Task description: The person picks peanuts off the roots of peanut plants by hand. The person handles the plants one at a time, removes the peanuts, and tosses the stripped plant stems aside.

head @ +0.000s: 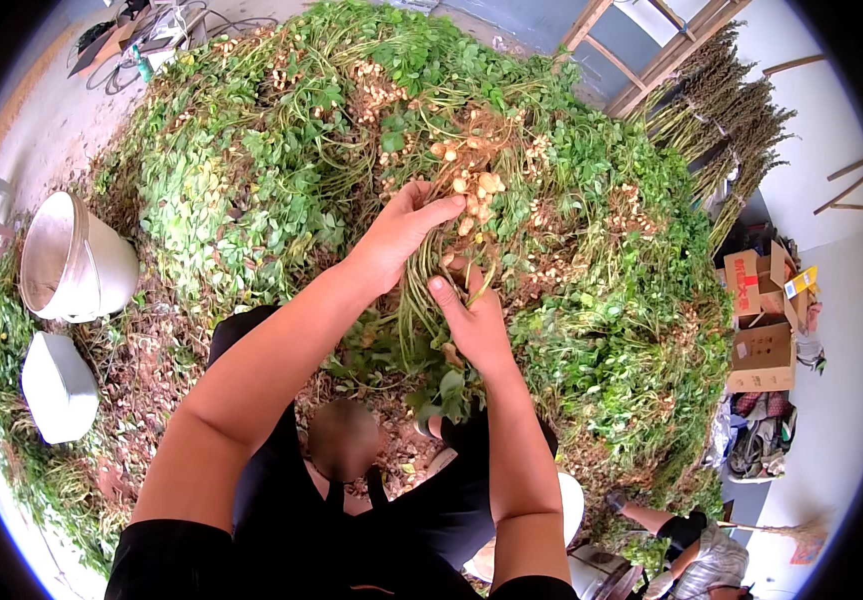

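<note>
A bunch of uprooted peanut plants [420, 292] hangs before me, over the gap between my knees. My right hand [472, 311] grips its green stems, thumb in front, with the leaves hanging below. Higher up, my left hand [412, 229] holds the bunch close to the roots, its thumb beside a cluster of pale peanut pods [480, 195]. The fingers of my left hand are partly hidden behind the bunch. Thin brown roots [480, 139] spread out above the pods.
A large heap of peanut plants [251, 165] surrounds me. On the left are a white bucket [112, 274] and a white plastic container [60, 386]. Cardboard boxes [761, 356], bundled dry stalks [731, 112] and a wooden ladder [645, 79] stand right. Another person [709, 559] is at lower right.
</note>
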A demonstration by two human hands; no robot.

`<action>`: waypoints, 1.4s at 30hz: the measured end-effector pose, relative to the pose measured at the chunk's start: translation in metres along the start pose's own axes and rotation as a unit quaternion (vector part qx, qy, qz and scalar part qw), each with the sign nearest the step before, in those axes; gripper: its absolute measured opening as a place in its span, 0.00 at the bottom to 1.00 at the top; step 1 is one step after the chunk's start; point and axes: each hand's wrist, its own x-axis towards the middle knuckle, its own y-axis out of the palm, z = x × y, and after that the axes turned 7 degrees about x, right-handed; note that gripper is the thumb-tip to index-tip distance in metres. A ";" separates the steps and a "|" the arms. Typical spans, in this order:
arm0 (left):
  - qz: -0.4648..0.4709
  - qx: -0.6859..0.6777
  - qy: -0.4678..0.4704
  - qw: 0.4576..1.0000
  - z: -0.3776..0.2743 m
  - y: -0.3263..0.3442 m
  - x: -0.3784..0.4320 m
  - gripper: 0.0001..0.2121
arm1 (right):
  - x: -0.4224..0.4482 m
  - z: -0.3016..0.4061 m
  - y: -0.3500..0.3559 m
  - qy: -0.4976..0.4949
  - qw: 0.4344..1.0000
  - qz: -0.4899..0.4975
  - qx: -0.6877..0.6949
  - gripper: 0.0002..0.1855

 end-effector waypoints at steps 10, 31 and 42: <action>0.034 -0.105 -0.024 0.994 -0.003 0.011 0.002 0.19 | -0.003 0.008 0.004 -0.047 0.969 -0.041 -0.238 0.25; 0.089 -0.112 -0.033 0.989 0.010 0.033 -0.006 0.14 | 0.002 -0.019 -0.022 -0.021 0.990 -0.114 0.082 0.07; -0.085 -0.047 -0.010 0.995 -0.008 0.016 0.006 0.08 | -0.024 0.010 -0.030 -0.201 0.971 -0.111 -0.069 0.03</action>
